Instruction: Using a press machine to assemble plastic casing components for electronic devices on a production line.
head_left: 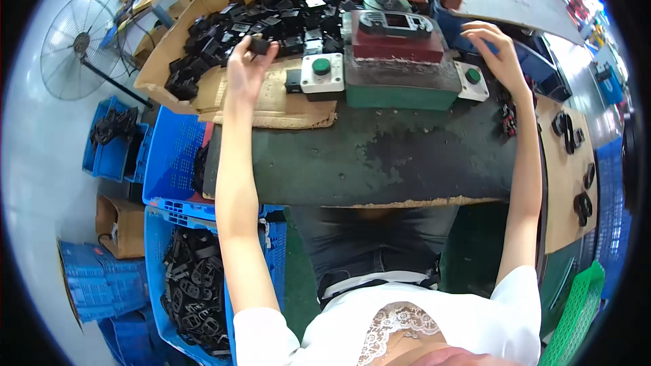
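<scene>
Plainly, in the head view, the left hand [247,76] is raised over the edge of a brown cardboard box [150,80], thumb and fingers clamped on a small, black, blocky piece [259,45]. The fingers cover part of this piece, so its full shape is hard to make out. Behind it, black plastic parts [271,13] are heaped in the box; they overlap so closely that single outlines blur together.

The right hand [498,51] is raised near a white box with a green round button [472,80], its fingers loosely bent and slightly apart; whether the fingertips touch anything, I cannot tell.

Between the hands, a black-and-silver panel with rounded ends [395,25] lies on a dark red block [397,49] above a green metal base [403,97]. The machine's upper part is cut off by the top edge. A second white button box [321,74] is just left of the base, on the dark, worn worktable [305,169].

At lower left, the left arm partly hides a blue plastic crate [157,274] of black frames [196,291].
</scene>
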Action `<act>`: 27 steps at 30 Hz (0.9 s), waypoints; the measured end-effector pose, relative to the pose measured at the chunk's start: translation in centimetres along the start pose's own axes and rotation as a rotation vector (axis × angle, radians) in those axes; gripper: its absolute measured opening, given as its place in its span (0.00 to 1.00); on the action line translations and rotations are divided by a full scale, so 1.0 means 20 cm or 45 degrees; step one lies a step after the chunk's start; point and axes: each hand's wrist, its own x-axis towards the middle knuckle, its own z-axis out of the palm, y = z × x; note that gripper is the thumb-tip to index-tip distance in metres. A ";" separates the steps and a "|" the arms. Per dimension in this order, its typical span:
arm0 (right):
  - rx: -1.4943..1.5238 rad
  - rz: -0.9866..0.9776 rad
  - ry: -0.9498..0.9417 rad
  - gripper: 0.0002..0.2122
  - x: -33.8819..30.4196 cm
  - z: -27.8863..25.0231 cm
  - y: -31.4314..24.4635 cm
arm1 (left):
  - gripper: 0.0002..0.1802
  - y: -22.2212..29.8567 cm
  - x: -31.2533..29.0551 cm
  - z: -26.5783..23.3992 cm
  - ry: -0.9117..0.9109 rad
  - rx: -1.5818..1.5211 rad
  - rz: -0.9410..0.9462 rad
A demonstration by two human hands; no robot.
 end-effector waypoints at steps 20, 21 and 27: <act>-0.224 0.805 -0.097 0.09 -0.43 -0.09 0.40 | 0.27 -0.08 0.05 -0.15 -0.008 1.560 0.470; -0.241 0.833 -0.122 0.09 -0.43 -0.08 0.39 | 0.30 -0.08 0.06 -0.16 -0.006 1.539 0.455; -0.260 0.729 -0.144 0.12 -0.42 -0.03 0.40 | 0.27 -0.09 0.04 -0.13 -0.159 1.945 0.615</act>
